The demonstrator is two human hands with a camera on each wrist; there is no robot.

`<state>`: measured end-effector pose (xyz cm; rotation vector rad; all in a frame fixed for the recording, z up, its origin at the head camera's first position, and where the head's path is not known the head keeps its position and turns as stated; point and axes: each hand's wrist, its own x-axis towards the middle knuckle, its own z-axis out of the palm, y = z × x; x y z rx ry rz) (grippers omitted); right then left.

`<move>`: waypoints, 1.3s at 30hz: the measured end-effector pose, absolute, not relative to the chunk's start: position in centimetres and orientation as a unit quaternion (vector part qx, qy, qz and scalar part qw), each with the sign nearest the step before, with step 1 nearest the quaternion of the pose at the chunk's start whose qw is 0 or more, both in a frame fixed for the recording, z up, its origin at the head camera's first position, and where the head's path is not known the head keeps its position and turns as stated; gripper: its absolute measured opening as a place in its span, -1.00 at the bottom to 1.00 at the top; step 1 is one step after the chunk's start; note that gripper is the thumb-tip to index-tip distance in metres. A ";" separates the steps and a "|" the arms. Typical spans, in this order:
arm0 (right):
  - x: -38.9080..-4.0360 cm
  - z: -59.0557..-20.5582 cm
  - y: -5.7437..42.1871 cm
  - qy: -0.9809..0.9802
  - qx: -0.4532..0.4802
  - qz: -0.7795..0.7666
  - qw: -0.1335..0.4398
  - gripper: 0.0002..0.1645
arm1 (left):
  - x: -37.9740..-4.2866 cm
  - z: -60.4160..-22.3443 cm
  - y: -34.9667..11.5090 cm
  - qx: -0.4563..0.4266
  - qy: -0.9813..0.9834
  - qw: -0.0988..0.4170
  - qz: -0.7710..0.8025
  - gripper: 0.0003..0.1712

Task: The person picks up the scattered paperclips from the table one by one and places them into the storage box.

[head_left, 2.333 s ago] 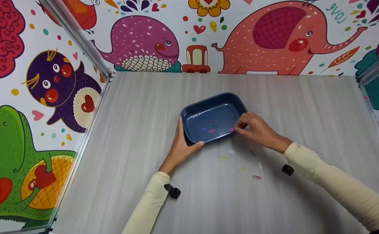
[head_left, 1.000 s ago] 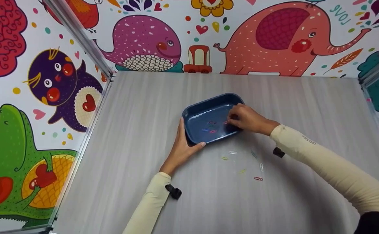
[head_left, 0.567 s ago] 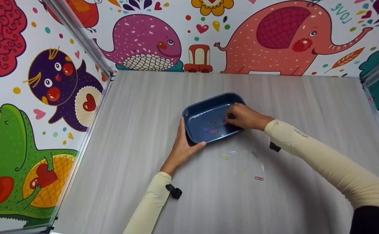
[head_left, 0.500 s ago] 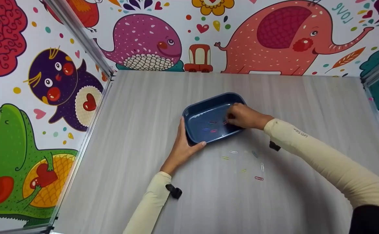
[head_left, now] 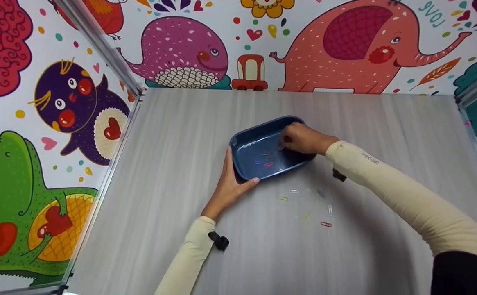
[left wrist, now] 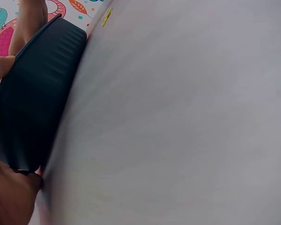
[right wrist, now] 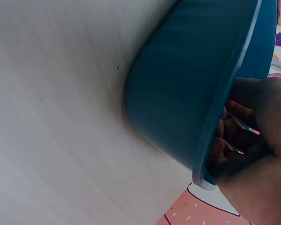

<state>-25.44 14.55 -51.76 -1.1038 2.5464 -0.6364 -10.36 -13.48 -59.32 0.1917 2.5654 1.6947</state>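
A dark blue rectangular tray [head_left: 295, 167] stands at a slant on the table. My left hand [head_left: 229, 186] grips its near left corner, thumb on the front rim, fingers along the left end. My right hand [head_left: 301, 138] reaches inside the tray's right part, fingers curled, with a small paper clip [head_left: 280, 148] at the fingertips. Past the tray wall in the right wrist view, those fingers [right wrist: 232, 129] are partly hidden by the rim. Left of them on the tray floor lie a blue paper clip [head_left: 258, 162], a pink paper clip [head_left: 268, 164] and darker ones.
Several loose paper clips lie in front of the tray: a white clip [head_left: 293, 191], a yellow clip [head_left: 283, 198], a bluish clip [head_left: 320, 193], another white clip [head_left: 330, 210] and a red clip [head_left: 326, 224] among them. Printed cartoon walls [head_left: 185, 53] border the table [head_left: 172, 135].
My right hand has moved from the tray's near right edge leftward and farther back inside it, a clip at its fingertips. The left hand and tray have stayed in place.
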 end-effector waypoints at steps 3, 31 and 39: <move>-25.7 -51.7 14.3 0.886 -0.376 -0.223 0.158 -0.92 | -10.4 -59.3 -13.5 0.062 0.833 0.029 0.550 0.59; -23.1 -51.3 15.1 0.888 -0.370 -0.259 0.081 -0.87 | -10.3 -59.3 -13.5 0.065 0.830 0.027 0.553 0.58; -20.2 -50.6 16.7 0.884 -0.339 -0.318 0.055 -0.84 | -10.3 -59.1 -13.3 0.069 0.828 0.026 0.556 0.56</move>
